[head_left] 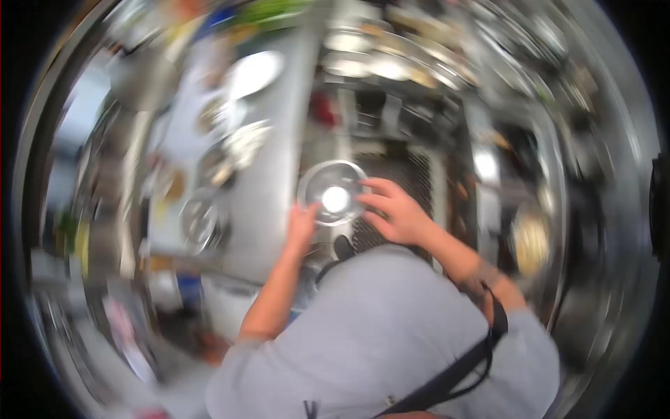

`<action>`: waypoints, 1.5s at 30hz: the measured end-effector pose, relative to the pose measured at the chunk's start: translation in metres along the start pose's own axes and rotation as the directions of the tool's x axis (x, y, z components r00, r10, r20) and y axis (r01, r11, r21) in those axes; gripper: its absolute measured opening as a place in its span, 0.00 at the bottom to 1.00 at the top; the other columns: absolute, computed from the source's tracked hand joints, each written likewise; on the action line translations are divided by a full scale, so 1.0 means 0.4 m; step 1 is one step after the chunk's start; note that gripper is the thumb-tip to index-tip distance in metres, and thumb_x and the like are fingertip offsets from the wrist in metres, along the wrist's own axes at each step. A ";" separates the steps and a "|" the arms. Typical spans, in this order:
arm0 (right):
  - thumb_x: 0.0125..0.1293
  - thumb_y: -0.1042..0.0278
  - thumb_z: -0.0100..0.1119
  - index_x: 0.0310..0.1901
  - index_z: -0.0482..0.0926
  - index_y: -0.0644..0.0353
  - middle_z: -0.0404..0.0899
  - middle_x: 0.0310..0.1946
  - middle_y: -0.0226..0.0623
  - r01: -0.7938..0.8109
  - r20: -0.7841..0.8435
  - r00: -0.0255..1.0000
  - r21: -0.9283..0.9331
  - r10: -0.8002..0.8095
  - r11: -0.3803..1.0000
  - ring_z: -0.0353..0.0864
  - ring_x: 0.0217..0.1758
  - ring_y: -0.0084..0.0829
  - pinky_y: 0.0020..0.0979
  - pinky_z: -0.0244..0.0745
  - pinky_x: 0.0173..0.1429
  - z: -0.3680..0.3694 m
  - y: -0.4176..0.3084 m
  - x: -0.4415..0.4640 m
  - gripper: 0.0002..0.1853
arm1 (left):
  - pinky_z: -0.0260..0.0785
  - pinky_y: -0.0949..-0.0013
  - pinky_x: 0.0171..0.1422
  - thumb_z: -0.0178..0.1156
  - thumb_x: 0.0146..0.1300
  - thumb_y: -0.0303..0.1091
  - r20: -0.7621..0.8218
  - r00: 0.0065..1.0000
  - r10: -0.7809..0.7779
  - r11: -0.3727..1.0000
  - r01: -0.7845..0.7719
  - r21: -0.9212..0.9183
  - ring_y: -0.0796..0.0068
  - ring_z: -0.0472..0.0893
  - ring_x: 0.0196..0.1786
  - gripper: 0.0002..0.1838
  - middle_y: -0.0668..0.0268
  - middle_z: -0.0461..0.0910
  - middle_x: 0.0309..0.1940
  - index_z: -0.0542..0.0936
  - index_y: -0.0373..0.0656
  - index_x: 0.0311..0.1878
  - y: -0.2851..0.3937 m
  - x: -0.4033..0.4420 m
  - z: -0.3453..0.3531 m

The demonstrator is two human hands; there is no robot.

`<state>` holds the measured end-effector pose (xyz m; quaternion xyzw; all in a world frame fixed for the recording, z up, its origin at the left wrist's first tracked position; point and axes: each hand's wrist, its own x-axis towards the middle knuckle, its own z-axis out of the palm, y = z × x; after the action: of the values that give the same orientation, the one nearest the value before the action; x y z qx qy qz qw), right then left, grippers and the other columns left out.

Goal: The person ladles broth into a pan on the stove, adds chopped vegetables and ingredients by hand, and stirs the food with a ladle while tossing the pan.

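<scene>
A round, shiny metal bowl (325,180) is held in front of my body, above the floor, with a bright reflection at its bottom. My left hand (302,222) grips its left rim, the thumb at the inner edge. On the opposite side, my right hand (395,211) holds the right rim with its fingers somewhat spread. Motion blur hides the exact finger contact. No contents can be made out in the bowl.
To my left runs a steel counter (269,188) with a white plate (255,73), pale stacked items (248,143) and another metal bowl (200,222). Food containers (391,64) line the far side. A pan of pale food (530,241) stands right. Dark perforated matting (394,171) covers the floor.
</scene>
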<state>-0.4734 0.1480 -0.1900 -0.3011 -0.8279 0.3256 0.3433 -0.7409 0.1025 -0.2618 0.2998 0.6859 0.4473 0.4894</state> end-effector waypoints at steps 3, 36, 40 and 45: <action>0.63 0.72 0.68 0.57 0.82 0.61 0.76 0.63 0.49 0.046 0.108 0.993 0.033 -0.049 0.998 0.82 0.61 0.46 0.40 0.79 0.63 0.049 -0.052 0.126 0.19 | 0.73 0.57 0.65 0.63 0.70 0.39 -0.232 0.938 0.256 0.953 -0.206 0.220 0.52 0.83 0.60 0.25 0.46 0.84 0.55 0.77 0.33 0.65 -0.079 -0.035 -0.121; 0.70 0.72 0.66 0.42 0.85 0.70 0.85 0.27 0.32 0.220 0.176 0.944 0.297 -0.280 0.929 0.81 0.24 0.19 0.23 0.76 0.30 0.345 -0.693 0.977 0.08 | 0.81 0.61 0.54 0.61 0.75 0.34 -0.433 0.704 0.562 0.680 -0.692 -0.243 0.64 0.86 0.50 0.25 0.55 0.80 0.56 0.69 0.38 0.71 0.147 -0.274 -0.537; 0.69 0.76 0.65 0.40 0.84 0.69 0.82 0.29 0.31 0.059 0.441 0.876 0.301 -0.194 0.952 0.80 0.25 0.19 0.22 0.75 0.30 0.296 -0.641 0.868 0.05 | 0.80 0.63 0.60 0.58 0.78 0.38 -0.410 0.580 0.703 0.345 -0.783 -0.517 0.64 0.83 0.59 0.33 0.54 0.73 0.66 0.57 0.37 0.78 0.339 -0.281 -0.589; 0.64 0.78 0.64 0.44 0.85 0.65 0.82 0.41 0.44 0.336 0.385 0.859 0.070 -0.336 0.939 0.85 0.41 0.39 0.34 0.81 0.45 0.308 -0.583 0.771 0.08 | 0.69 0.63 0.71 0.54 0.81 0.41 -0.351 0.777 0.523 0.537 -0.620 -0.571 0.66 0.75 0.68 0.33 0.56 0.68 0.72 0.55 0.37 0.79 0.321 -0.256 -0.578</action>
<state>-0.8114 0.1883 0.0309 -0.0808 -0.9194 0.3142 0.2225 -0.9266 -0.0047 -0.0761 0.2828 0.3775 0.8136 0.3399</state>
